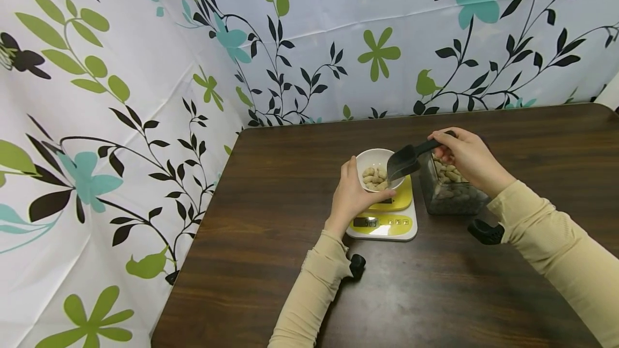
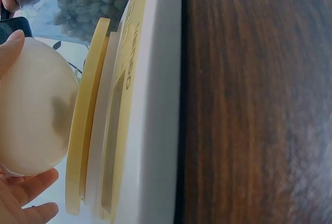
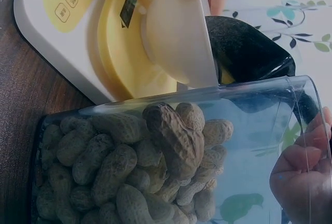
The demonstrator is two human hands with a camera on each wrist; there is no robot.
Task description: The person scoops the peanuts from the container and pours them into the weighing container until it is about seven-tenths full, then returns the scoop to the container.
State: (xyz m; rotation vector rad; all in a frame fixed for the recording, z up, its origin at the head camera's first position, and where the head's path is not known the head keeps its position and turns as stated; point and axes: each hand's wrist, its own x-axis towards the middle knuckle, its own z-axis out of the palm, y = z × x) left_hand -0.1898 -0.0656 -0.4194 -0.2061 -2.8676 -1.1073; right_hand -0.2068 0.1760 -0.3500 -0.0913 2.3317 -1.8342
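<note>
A white bowl (image 1: 376, 156) with peanuts (image 1: 374, 177) in it is tilted over the yellow-topped kitchen scale (image 1: 382, 224). My left hand (image 1: 352, 192) grips the bowl by its side and rim; in the left wrist view the bowl (image 2: 36, 110) is beside the yellow platform (image 2: 85, 125). My right hand (image 1: 466, 157) holds a black scoop (image 1: 403, 162) by its handle, its blade at the bowl's right rim. In the right wrist view the scoop (image 3: 249, 47) reaches into the bowl (image 3: 179, 32). Whether peanuts lie on the scoop is hidden.
Just right of the scale stands a clear container (image 1: 452, 203) of peanuts, beneath my right hand. Both are on a dark wooden table (image 1: 271, 192). A patterned curtain (image 1: 309, 42) hangs behind the table and along its left side.
</note>
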